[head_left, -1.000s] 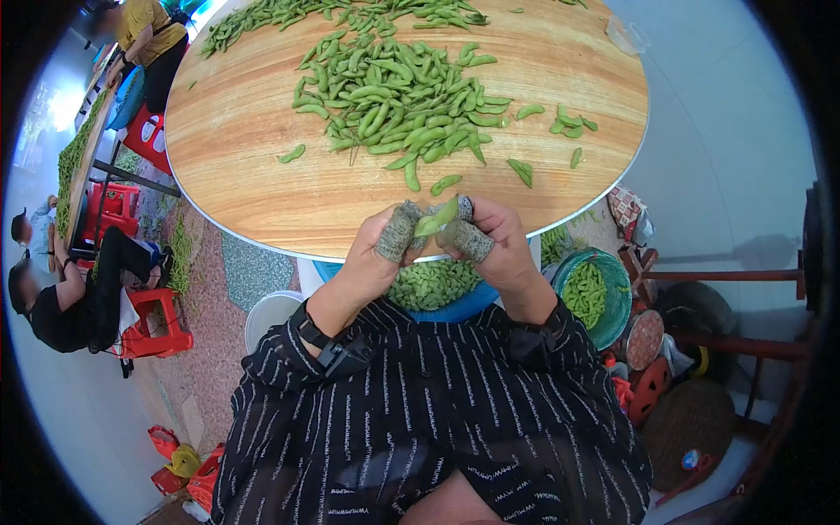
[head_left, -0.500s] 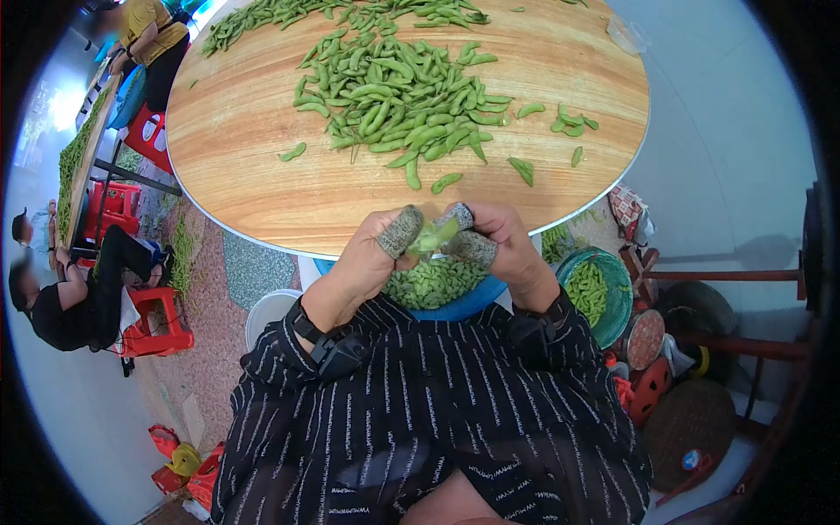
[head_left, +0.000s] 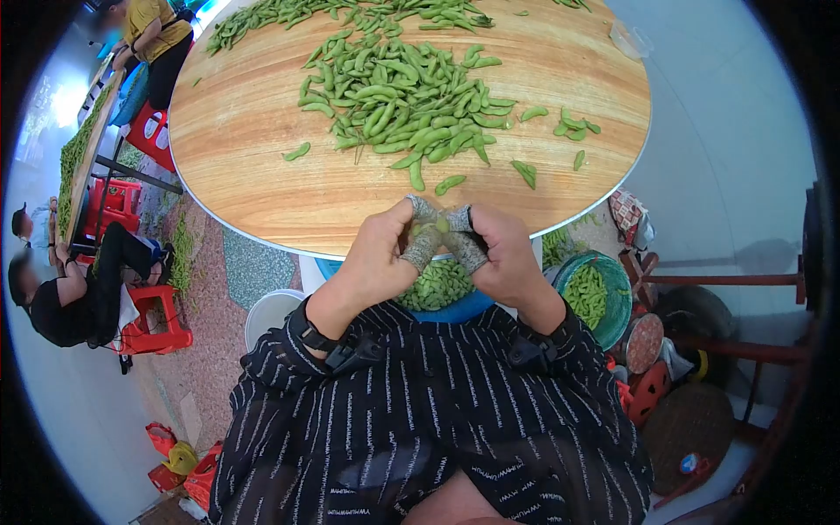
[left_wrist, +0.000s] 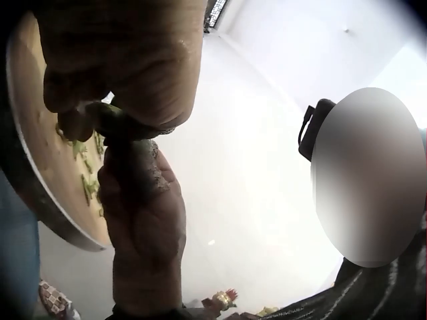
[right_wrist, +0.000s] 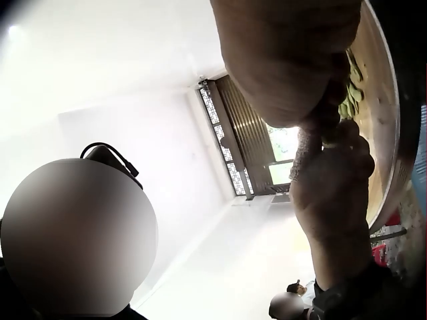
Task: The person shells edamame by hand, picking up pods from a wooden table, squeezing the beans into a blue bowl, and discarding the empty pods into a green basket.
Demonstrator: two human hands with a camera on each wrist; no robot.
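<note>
In the head view the left hand (head_left: pixel 376 254) and right hand (head_left: pixel 509 255), with grey knitted covers on thumbs and fingers, meet fingertip to fingertip over the table's near edge. Between them they pinch a green pod (head_left: pixel 441 226), mostly hidden by the fingers. Under the hands a blue basin (head_left: pixel 468 308) holds shelled green beans (head_left: pixel 435 287). A heap of pods (head_left: pixel 411 105) lies on the round wooden table (head_left: pixel 254 192), with a single pod (head_left: pixel 451 185) just beyond the fingers. Both wrist views show the hands close together, dark, the pod barely visible.
At the right stands a green basket (head_left: pixel 623 306) of pods, beside a red wooden frame (head_left: pixel 735 276). A white bucket (head_left: pixel 269 317) is left of the basin. Red stools (head_left: pixel 157 322) and seated people are farther left. A clear container (head_left: pixel 626 39) sits at the table's far right edge.
Both hands have shifted slightly and come closer together, the thumbs now tip to tip. The pod, plainly seen between them earlier, is now largely covered by the fingers.
</note>
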